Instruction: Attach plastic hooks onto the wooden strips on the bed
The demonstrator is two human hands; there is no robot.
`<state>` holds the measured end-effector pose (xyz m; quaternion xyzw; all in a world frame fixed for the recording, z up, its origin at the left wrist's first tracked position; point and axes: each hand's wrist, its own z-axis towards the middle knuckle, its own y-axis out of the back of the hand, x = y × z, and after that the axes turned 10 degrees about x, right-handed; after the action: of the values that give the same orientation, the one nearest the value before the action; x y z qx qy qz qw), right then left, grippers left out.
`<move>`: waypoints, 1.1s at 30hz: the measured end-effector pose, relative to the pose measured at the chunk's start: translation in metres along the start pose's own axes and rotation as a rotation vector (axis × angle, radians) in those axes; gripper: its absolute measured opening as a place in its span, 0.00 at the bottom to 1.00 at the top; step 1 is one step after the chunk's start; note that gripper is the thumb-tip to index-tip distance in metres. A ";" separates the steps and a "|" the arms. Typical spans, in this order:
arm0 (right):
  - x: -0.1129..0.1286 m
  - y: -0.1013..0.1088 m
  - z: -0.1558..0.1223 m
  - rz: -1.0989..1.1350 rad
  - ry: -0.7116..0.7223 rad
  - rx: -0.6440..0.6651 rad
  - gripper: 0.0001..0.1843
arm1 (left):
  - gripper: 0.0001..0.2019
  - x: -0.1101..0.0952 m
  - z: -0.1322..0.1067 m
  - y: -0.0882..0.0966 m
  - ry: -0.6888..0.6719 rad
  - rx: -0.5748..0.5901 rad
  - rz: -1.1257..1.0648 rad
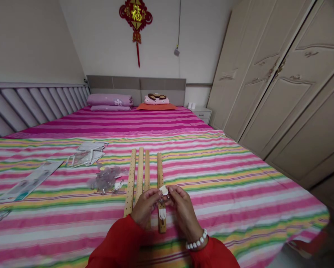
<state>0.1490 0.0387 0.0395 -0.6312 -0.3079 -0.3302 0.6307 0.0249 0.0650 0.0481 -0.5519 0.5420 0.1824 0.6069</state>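
Note:
Several long wooden strips with rows of holes (pixel 140 172) lie side by side on a striped bedspread (pixel 228 178). My left hand (pixel 146 207) and my right hand (pixel 183 210) meet over the near end of the rightmost strip (pixel 160 171). Both pinch a small white piece (pixel 164 190) between their fingertips. Another small white clip-like piece (pixel 162 213) sits on that strip just below my fingers. Red sleeves cover both arms, and a white bead bracelet (pixel 197 241) circles my right wrist.
A heap of small clear parts (pixel 107 179) lies left of the strips, with plastic bags (pixel 86 154) and a printed sheet (pixel 29 181) further left. Pillows (pixel 110 100) rest at the headboard. A beige wardrobe (pixel 281 85) lines the right side.

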 end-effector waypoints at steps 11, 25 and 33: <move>0.003 -0.001 0.001 0.174 -0.097 0.036 0.10 | 0.18 -0.002 0.003 0.001 0.018 0.049 -0.059; -0.005 0.003 0.010 -0.284 0.100 -0.045 0.14 | 0.22 0.004 0.011 -0.002 -0.076 0.008 0.042; -0.003 0.013 0.038 -0.256 0.062 -0.046 0.16 | 0.20 -0.012 0.043 0.017 0.000 0.007 0.235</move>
<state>0.1590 0.0764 0.0298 -0.5904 -0.3587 -0.4342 0.5781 0.0263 0.1119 0.0420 -0.4826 0.6035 0.2503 0.5833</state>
